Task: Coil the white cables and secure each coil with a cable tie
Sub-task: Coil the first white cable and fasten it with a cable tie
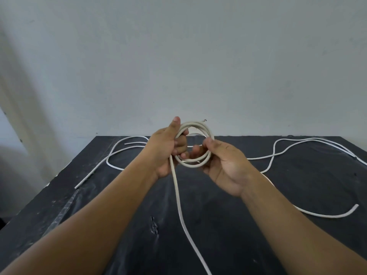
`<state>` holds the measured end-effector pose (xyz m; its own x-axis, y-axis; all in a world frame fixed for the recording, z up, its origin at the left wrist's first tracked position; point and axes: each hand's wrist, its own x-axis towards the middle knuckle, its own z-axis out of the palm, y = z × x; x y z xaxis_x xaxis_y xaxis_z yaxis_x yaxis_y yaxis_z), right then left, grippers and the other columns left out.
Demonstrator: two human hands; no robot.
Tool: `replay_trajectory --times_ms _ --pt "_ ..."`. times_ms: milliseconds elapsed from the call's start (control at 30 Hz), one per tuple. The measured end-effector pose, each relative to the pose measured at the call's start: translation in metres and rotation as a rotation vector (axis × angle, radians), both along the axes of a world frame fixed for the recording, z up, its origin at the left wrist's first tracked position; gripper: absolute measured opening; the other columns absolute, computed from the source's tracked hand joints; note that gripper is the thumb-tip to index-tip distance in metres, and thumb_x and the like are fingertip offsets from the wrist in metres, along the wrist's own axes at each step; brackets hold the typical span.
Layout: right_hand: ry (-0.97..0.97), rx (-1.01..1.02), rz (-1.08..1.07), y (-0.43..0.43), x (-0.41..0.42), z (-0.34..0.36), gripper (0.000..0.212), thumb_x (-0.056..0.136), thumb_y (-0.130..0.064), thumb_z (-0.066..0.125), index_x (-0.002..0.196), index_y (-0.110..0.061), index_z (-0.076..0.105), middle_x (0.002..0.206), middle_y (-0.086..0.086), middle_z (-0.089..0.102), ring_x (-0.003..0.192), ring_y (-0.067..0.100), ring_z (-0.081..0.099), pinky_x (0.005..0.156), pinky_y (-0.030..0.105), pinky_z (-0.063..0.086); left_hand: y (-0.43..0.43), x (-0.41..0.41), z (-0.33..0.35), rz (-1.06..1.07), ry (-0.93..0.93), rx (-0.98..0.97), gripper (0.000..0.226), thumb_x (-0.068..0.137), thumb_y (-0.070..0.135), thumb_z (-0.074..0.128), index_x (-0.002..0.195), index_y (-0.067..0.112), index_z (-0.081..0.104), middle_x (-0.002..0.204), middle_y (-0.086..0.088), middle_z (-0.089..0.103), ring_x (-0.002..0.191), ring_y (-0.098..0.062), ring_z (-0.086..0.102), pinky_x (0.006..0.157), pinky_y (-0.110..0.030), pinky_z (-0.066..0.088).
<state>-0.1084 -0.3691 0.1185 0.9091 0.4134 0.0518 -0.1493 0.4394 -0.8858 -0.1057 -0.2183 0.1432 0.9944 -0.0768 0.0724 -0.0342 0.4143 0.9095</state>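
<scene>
While my left hand [165, 147] grips the coil [195, 144], my right hand [222, 161] pinches its other side; its tail hangs over the table [297, 185].

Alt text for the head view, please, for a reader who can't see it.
Both hands, left hand and right hand, hold a small white cable coil above a black table, its uncoiled tail trailing toward the viewer. More loose white cables lie across the table.

Both hands, left hand [165, 147] and right hand [224, 165], clasp a white cable coil [195, 163] above the black table [297, 185].
</scene>
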Motion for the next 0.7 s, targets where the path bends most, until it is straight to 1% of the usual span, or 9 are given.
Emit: replay_trajectory --times_ms 67,133,233,333,400,500,567,633,700 --pt "0.032 0.12 0.008 0.0 0.0 0.001 0.02 0.092 -0.021 0.05 0.083 -0.006 0.06 0.063 0.005 0.06 0.072 0.026 0.063 0.087 0.042 0.051 -0.001 -0.002 -0.002 -0.014 0.021 -0.033 0.04 0.099 0.04 0.04 0.08 0.008 0.052 0.047 0.004 0.027 0.037 -0.009 0.026 0.041 -0.023 0.038" --pt "0.044 0.174 -0.036 0.001 0.001 0.003 0.024 0.094 -0.024 0.05 0.088 -0.004 0.062 0.056 0.001 0.05 0.058 0.017 0.055 0.071 0.035 0.055 -0.001 -0.004 -0.006 -0.038 0.045 -0.086 0.039 0.1 0.039 0.04 0.08 0.007 0.051 0.046 0.003 0.03 0.037 -0.009 0.028 0.043 -0.024 0.042" --pt "0.08 0.203 -0.057 0.005 0.001 0.004 0.029 0.099 -0.024 0.046 0.092 -0.001 0.062 0.053 0.001 0.038 0.049 0.013 0.043 0.06 0.033 0.055 0.002 -0.007 -0.009 -0.052 0.044 -0.098 0.038 0.1 0.037 0.039 0.083 0.006 0.052 0.049 0.002 0.033 0.039 -0.009 0.03 0.045 -0.026 0.044" --pt "0.061 0.152 -0.071 0.009 -0.001 0.002 0.032 0.101 -0.026 0.042 0.093 -0.002 0.061 0.052 0.001 0.036 0.048 0.012 0.039 0.054 0.026 0.051 0.003 -0.008 -0.009 -0.036 0.05 -0.111 0.037 0.1 0.035 0.04 0.084 0.005 0.053 0.05 0.003 0.034 0.039 -0.008 0.03 0.041 -0.022 0.038" --pt "0.032 0.091 -0.085 0.012 -0.002 0.001 0.032 0.101 -0.026 0.041 0.092 -0.004 0.061 0.053 0.0 0.038 0.049 0.012 0.042 0.054 0.026 0.049 0.005 -0.006 -0.009 -0.017 0.063 -0.134 0.036 0.1 0.035 0.041 0.082 0.006 0.052 0.049 0.005 0.033 0.039 -0.006 0.029 0.038 -0.019 0.031" --pt "-0.019 0.019 -0.056 0.013 -0.003 -0.003 0.015 0.098 -0.013 0.047 0.1 -0.009 0.062 0.061 0.001 0.048 0.057 0.012 0.051 0.068 0.033 0.051 0.007 -0.002 -0.01 -0.013 0.078 -0.171 0.034 0.099 0.036 0.042 0.084 0.007 0.051 0.049 0.006 0.033 0.038 -0.005 0.028 0.037 -0.017 0.026" --pt "-0.086 -0.062 -0.116 0.014 -0.003 -0.006 0.015 0.097 -0.006 0.049 0.104 -0.012 0.061 0.07 0.003 0.06 0.063 0.015 0.062 0.069 0.037 0.056 0.007 -0.001 -0.011 -0.013 0.083 -0.187 0.034 0.099 0.036 0.041 0.085 0.007 0.051 0.049 0.006 0.033 0.039 -0.005 0.028 0.038 -0.017 0.027" --pt "-0.171 -0.16 -0.246 0.014 -0.002 -0.008 0.013 0.098 -0.01 0.05 0.104 -0.013 0.061 0.082 0.006 0.069 0.069 0.023 0.07 0.068 0.041 0.059 0.007 -0.001 -0.014 -0.022 0.075 -0.175 0.036 0.1 0.037 0.041 0.087 0.005 0.053 0.049 0.005 0.033 0.04 -0.006 0.03 0.039 -0.019 0.032" --pt "-0.237 -0.265 -0.343 0.014 0.001 -0.008 0.014 0.099 -0.016 0.05 0.101 -0.011 0.063 0.087 0.01 0.071 0.071 0.032 0.072 0.067 0.045 0.059 0.006 -0.001 -0.017 -0.055 0.066 -0.147 0.039 0.101 0.037 0.038 0.093 0.004 0.058 0.05 0.004 0.033 0.041 -0.008 0.03 0.041 -0.022 0.037"
